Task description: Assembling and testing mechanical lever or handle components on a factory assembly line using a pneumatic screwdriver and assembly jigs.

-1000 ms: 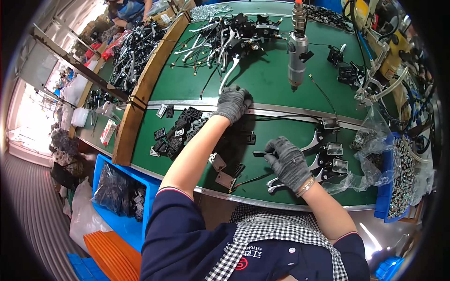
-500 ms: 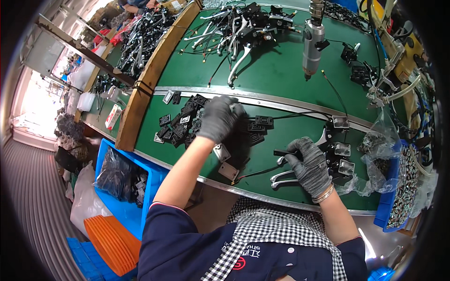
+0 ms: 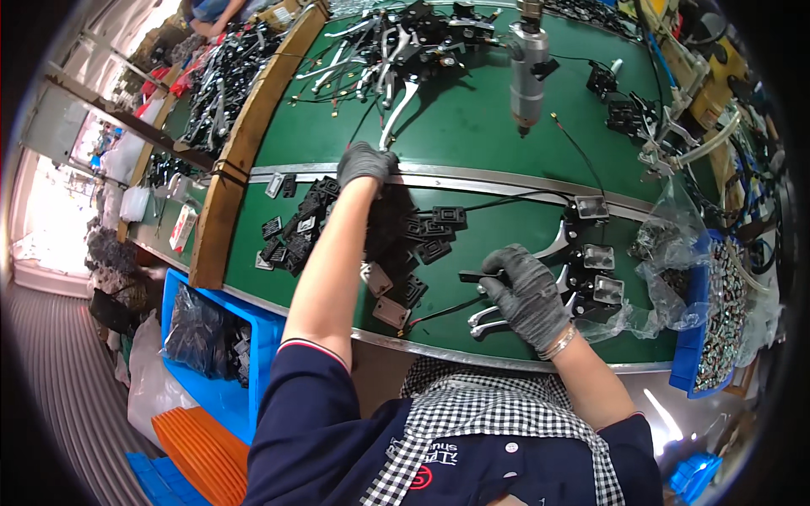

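My left hand, in a grey knit glove, reaches to the metal strip across the green table. Its fingers curl at the tip of a long silver brake lever, which extends from a heap of black-and-silver lever assemblies. In my right hand, also gloved, a thin dark piece is pinched between thumb and fingers; its exact kind is unclear. Beside that hand lie several lever assemblies with open rectangular reservoirs. Small black rectangular covers form a pile below my left hand, partly hidden by my forearm.
A metal power screwdriver hangs over the table. To the right stands a blue bin of small metal parts, beside crumpled clear plastic. A wooden rail borders the left side, with a blue crate below.
My left hand has moved forward from the pile of covers to the silver lever's tip. My right hand keeps its pinch on the dark piece. The whole view has shifted slightly.
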A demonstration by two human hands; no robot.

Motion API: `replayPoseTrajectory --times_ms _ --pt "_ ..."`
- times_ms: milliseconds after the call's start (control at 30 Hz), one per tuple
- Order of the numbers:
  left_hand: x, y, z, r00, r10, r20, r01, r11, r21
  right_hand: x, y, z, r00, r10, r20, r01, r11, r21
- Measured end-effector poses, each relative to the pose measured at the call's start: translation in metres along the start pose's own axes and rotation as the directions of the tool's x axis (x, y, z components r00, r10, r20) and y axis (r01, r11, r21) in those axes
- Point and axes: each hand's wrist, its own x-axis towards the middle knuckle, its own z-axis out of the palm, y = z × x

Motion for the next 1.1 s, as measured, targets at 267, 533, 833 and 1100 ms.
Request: replayPoseTrajectory --times_ms 267,533,833,1100 --pt "0.003 -0.037 0.003 0.841 0.492 -0.225 -0.436 0.863 0.256 -0.009 0.002 0.000 0.997 -0.074 0.017 0.075 0.990 -0.122" --pt "-0.206 0.126 0.048 0.338 0.941 -0.032 -0.874 0.301 -0.382 -0.035 0.011 -0.005 0.975 0.057 0.213 -0.039 0.995 -0.087" --pt "-0.264 0.291 0.157 -0.031 0.983 0.182 -0.992 -0.008 -0.125 -0.058 0.002 -0.012 0.989 -0.065 0.136 0.075 0.995 -0.072" --pt "-0.212 0.203 0.040 0.058 0.994 -0.097 -0.970 0.033 -0.240 -0.062 0.002 -0.042 0.994 0.054 0.093 -0.041 0.990 -0.138"
